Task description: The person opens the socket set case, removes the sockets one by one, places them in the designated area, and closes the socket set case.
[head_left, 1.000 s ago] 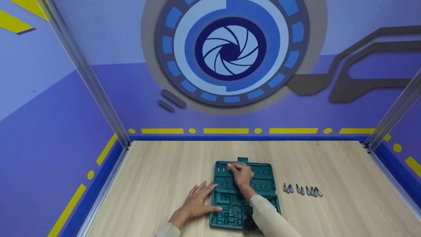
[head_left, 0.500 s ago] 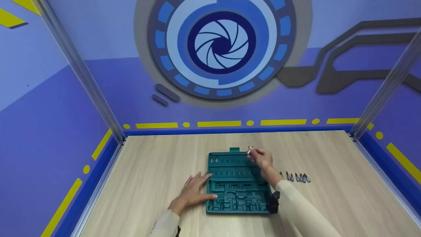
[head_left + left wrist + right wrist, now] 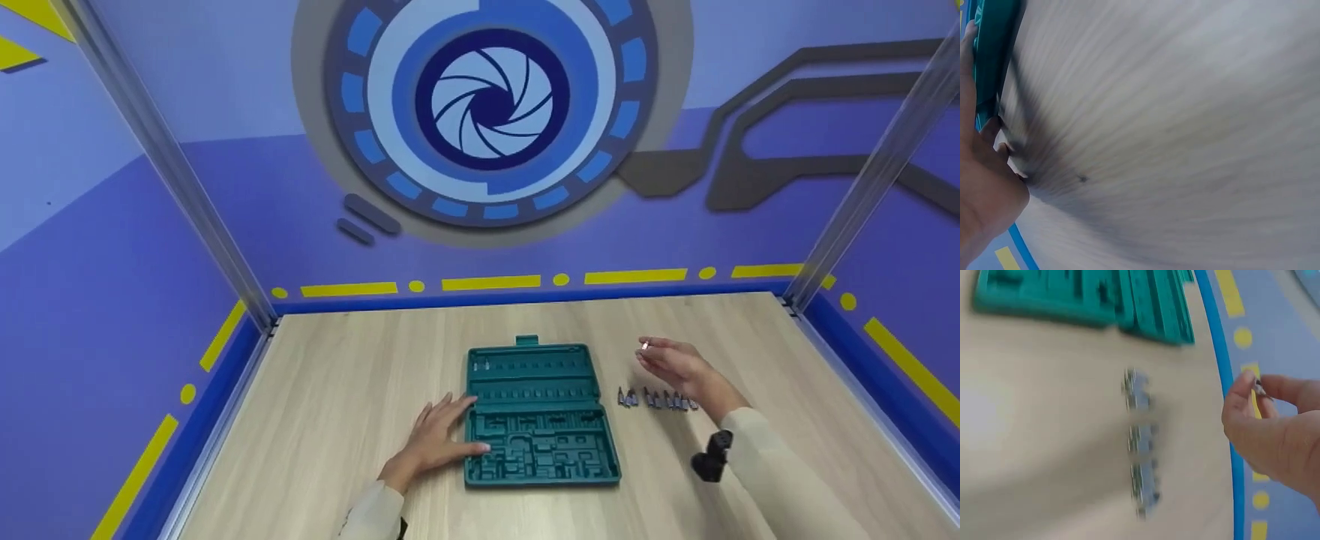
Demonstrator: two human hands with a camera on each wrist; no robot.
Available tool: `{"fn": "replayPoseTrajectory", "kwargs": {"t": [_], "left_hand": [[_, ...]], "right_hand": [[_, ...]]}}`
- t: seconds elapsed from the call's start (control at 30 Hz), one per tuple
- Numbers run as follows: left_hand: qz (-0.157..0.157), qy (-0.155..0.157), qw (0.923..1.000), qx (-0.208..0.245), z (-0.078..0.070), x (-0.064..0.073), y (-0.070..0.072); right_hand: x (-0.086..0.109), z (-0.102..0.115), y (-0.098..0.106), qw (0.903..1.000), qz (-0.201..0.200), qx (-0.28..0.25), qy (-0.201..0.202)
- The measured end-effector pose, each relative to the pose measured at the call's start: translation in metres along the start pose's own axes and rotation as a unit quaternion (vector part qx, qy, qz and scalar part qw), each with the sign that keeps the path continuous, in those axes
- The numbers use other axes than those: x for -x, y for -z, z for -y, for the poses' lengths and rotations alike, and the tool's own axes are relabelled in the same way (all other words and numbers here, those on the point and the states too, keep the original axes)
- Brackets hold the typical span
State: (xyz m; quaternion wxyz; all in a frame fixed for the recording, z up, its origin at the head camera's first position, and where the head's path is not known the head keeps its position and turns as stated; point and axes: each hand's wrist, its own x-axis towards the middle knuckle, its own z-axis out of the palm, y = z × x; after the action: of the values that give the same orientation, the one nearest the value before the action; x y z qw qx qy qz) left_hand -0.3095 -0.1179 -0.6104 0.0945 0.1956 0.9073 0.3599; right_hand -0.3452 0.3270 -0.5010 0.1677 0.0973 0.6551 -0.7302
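A green tool case [image 3: 534, 406] lies unfolded on the table, its lid side away from me. My left hand [image 3: 435, 444] rests on the case's left edge, fingers and thumb spread and fairly straight. To the right of the case and above the table, my right hand [image 3: 681, 367] pinches a small shiny screwdriver bit [image 3: 1258, 387] between fingertips and thumb. Below that hand lies a row of several loose bits [image 3: 649, 398] in small clusters. Two bits [image 3: 481, 365] stand in the upper left slots of the case. Motion blurs the loose bits in the right wrist view.
The wooden table [image 3: 352, 360] is bounded by a blue back wall [image 3: 247, 180] and side walls with metal posts [image 3: 161, 161]. A latch tab [image 3: 526, 340] sticks out from the case's far edge. Black wrist gear [image 3: 712, 457] hangs from the right sleeve.
My right hand has lifted from the case's upper slots with a bit and moved right, over the loose row. The left hand stays at the case's edge. The head view has shifted slightly.
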Motion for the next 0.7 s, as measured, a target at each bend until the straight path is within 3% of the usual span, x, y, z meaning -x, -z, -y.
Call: {"fn": "replayPoseTrajectory", "kwargs": {"t": [0.23,0.47,0.53,0.7], "left_hand": [[0.007,0.009,0.9999,-0.002,-0.009,0.002,0.001],[0.009,0.005,0.9999,-0.002,-0.011,0.003,0.001],[0.008,0.002,1.0000,-0.001,-0.010,0.004,0.002],[0.007,0.011,0.9999,-0.001,-0.008,0.003,0.003]], "right_hand": [[0.024,-0.002,0.064,0.9943,0.012,0.101,-0.029],[0.044,-0.007,0.112,0.9911,0.016,0.125,-0.044],[0.046,-0.008,0.118,0.9827,0.013,0.179,-0.045],[0.046,-0.012,0.121,0.9456,-0.013,0.321,-0.050]]}}
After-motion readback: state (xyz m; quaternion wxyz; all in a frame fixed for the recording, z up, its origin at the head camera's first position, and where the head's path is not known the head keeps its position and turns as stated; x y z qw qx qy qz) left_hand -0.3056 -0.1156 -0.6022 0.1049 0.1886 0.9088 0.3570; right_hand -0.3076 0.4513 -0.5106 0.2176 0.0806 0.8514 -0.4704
